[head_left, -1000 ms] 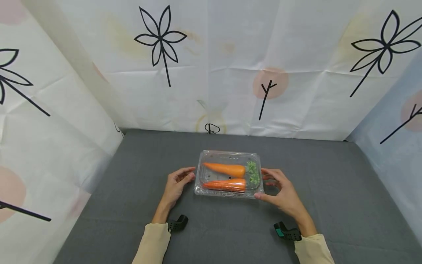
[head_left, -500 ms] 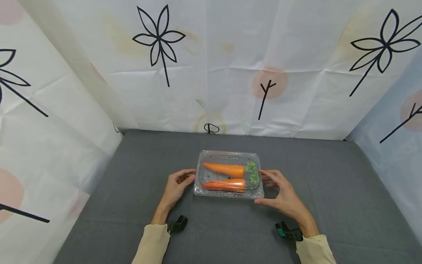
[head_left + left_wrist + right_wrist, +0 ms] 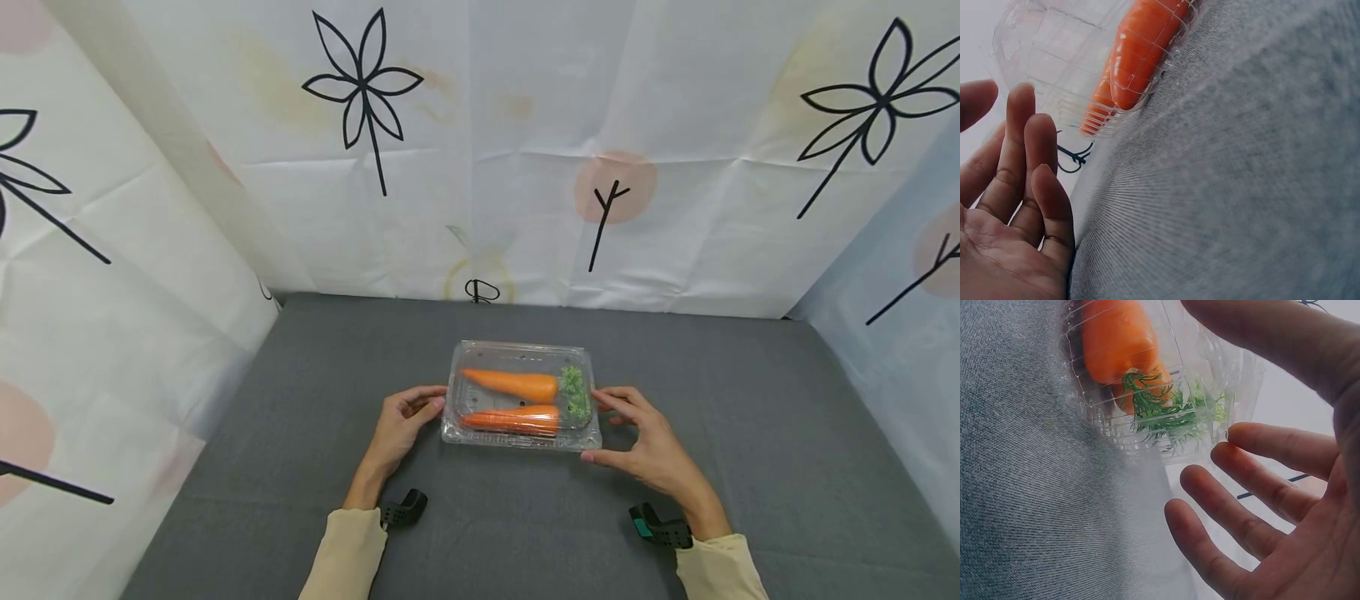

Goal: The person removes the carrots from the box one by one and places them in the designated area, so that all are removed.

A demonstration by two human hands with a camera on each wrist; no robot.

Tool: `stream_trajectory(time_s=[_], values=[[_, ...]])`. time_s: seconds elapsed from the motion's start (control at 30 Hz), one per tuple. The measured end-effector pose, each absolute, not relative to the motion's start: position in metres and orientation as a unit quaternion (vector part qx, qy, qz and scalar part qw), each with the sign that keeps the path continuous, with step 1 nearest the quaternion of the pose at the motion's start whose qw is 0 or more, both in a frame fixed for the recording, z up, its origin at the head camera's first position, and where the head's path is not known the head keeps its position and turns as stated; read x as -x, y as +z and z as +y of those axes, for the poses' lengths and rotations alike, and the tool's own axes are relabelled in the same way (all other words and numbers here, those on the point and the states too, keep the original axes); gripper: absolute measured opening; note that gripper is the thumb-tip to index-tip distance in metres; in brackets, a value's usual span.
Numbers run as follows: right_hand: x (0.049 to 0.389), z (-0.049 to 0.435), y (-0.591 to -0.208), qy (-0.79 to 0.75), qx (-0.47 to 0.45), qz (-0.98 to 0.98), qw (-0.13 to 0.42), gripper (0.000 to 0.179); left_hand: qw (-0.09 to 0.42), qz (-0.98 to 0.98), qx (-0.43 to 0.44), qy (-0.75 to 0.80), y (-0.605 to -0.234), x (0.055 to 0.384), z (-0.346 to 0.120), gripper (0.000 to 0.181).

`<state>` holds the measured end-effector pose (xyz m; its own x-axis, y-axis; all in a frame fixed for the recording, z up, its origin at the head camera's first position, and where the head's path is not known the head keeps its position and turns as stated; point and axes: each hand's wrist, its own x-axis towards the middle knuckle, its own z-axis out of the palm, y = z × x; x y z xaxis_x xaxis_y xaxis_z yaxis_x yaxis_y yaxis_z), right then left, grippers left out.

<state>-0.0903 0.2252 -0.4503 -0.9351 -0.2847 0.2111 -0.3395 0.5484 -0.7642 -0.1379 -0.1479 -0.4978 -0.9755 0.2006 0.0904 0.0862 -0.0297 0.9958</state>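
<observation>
Carrots, two of them with green tops toward the right, lie side by side in a clear plastic box. The box sits flat on the counter, between the two hands. The left hand meets its left end with relaxed fingers, the thumb close to the forefinger; whether every fingertip touches is too fine to tell. The right hand spreads wide at the other end, thumb by the near corner and fingertips along the side, without a clear grip.

The step in hand looks like steadying the box from both ends. To do it well, keep the pressure light and even, as thin plastic would probably flex or slide if one side pushed harder, and hold low on the walls so the carrots don't roll.

Plain grey cloth covers the counter, likely giving some drag under the plastic. White fabric printed with black line flowers and pale pink discs rises behind it, with more hanging at either side.
</observation>
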Motion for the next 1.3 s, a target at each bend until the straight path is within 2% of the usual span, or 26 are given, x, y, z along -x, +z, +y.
stream_trajectory(time_s=[0.4,0.77,1.1,1.3], values=[[0.087,0.224,-0.447,0.431,-0.165,-0.887,0.024,0.076,0.053,0.688,-0.133,0.712,-0.498,0.136,-0.151,0.036],[0.086,0.223,-0.446,0.422,-0.163,-0.891,0.035,0.070,0.041,0.703,-0.131,0.697,-0.499,0.136,-0.150,0.035],[0.083,0.221,-0.440,0.369,-0.164,-0.913,0.067,0.050,0.032,0.705,-0.135,0.696,-0.498,0.136,-0.148,0.034],[0.079,0.219,-0.435,0.350,-0.177,-0.917,0.076,0.030,0.030,0.704,-0.136,0.697,-0.498,0.136,-0.148,0.034]])
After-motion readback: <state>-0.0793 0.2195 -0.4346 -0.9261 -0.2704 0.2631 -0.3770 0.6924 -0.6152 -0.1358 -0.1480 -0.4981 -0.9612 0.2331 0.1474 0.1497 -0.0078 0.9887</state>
